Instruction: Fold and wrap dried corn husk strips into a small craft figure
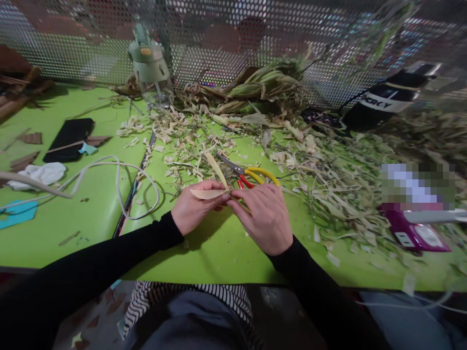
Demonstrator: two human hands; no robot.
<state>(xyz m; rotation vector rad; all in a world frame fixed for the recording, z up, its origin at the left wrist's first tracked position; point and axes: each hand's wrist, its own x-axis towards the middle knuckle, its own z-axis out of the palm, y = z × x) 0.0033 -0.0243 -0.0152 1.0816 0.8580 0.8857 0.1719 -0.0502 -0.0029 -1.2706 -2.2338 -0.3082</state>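
Green table (215, 253) beneath pale leaf strips (218, 171) pinched between both hands (195, 206).

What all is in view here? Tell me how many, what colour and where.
Mesh screen: one, grey, behind
Tabletop: green, seamed left
Husks: many, green-brown, back
Shavings: many, pale, middle and right
Bottle: one, pale-green top, back left
Black container: one, back right
Purple packet: one, right
Scissors: one pair, red-yellow handles, beyond hands
Phone-like slab: one, black, left
Tissue: white, left
Cable: white, left
Blue scraps: at least two, left
Pale strips: at least two, at hands
Striped cloth: black-white, lap
Sleeves: two, black
Left hand, right hand: bare, centre
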